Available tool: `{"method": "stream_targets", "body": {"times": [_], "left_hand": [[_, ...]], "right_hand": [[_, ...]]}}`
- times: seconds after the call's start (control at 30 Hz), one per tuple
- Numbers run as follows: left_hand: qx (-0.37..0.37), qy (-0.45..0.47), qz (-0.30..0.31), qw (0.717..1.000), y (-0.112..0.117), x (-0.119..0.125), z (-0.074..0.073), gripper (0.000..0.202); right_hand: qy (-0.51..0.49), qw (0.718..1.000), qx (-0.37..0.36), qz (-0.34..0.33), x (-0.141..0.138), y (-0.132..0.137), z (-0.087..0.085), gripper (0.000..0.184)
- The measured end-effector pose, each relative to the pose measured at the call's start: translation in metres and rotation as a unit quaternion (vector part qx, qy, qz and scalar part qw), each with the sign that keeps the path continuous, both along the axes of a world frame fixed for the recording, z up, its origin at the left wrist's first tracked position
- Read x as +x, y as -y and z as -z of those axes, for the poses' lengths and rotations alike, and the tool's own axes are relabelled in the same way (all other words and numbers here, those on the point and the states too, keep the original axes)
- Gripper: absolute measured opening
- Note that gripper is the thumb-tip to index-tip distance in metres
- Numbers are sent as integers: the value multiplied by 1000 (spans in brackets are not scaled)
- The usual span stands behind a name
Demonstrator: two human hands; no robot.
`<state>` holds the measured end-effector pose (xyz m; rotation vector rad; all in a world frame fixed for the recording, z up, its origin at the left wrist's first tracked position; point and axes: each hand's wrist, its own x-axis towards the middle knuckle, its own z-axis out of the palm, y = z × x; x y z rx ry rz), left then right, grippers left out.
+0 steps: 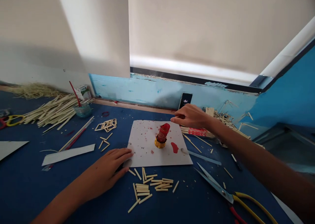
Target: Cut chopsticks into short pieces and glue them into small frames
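My left hand lies low with its fingers out, the tips on the left edge of a white sheet. On that sheet stands a short red candle in a gold-coloured base, its top uneven. A glossy red patch marks the paper to the candle's right. My right hand hangs beyond the candle, over the back right corner of the sheet, fingers curled together. Whatever it grips, if anything, is hidden. In front of the sheet lie several short wooden sticks.
Large scissors lie spread at the front right. A phone leans on the back wall. Long thin sticks, a jar with a red-handled brush, and small stick frames occupy the left. A strip of paper lies nearer.
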<state>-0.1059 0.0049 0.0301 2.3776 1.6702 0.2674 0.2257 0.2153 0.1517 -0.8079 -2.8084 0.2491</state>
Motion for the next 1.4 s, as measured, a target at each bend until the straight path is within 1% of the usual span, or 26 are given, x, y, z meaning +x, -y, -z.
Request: {"method": "stream_targets", "body": {"times": [0.13, 0.3, 0.57, 0.7, 0.8, 0.87, 0.93, 1.0, 1.03, 1.07, 1.1, 1.13, 1.17, 1.23, 1.3, 1.4], "left_hand": [[-9, 3, 0, 1000, 2, -4, 3, 47], [-44, -20, -14, 999, 3, -4, 6, 52], [-74, -43, -18, 996, 5, -4, 7, 56], [-77, -47, -20, 996, 7, -5, 6, 57], [-80, -48, -19, 996, 7, -6, 7, 58], [-80, -48, -15, 996, 7, -7, 9, 57], [-74, -50, -14, 996, 7, -9, 10, 57], [-74, -54, -15, 996, 7, -9, 10, 57], [-75, -55, -14, 996, 6, -9, 9, 57], [-77, -56, -13, 995, 6, -8, 9, 57], [-80, -57, -12, 995, 6, -8, 8, 57], [-81, -56, -10, 995, 5, -8, 8, 57], [-81, -55, -9, 995, 5, -7, 8, 57], [-79, -54, -9, 995, 4, -8, 8, 58], [-72, -49, -11, 996, 4, -9, 8, 58], [-57, -38, -11, 998, 5, -11, 9, 58]], "right_hand": [[50, 998, 43, -25, -5, -4, 0, 50], [89, 993, 64, -40, -6, -1, -4, 45], [133, 987, 85, -39, -10, 0, -12, 45], [168, 979, 106, -38, -13, 2, -13, 41], [186, 976, 108, -35, -17, 4, -15, 41], [198, 975, 98, -29, -16, 4, -19, 44], [195, 977, 77, -37, -8, 0, -26, 46], [171, 983, 46, -50, 12, -9, -32, 49], [151, 987, 27, -45, 24, -15, -33, 51], [138, 990, 10, -22, 38, -22, -31, 52], [115, 993, 0, 24, 52, -29, -27, 53], [80, 994, -9, 78, 63, -36, -20, 54], [62, 992, -3, 112, 72, -42, -10, 58], [63, 990, -6, 130, 78, -52, 16, 56], [73, 990, -13, 121, 66, -59, 45, 49], [84, 992, -2, 99, 29, -64, 84, 42]]}}
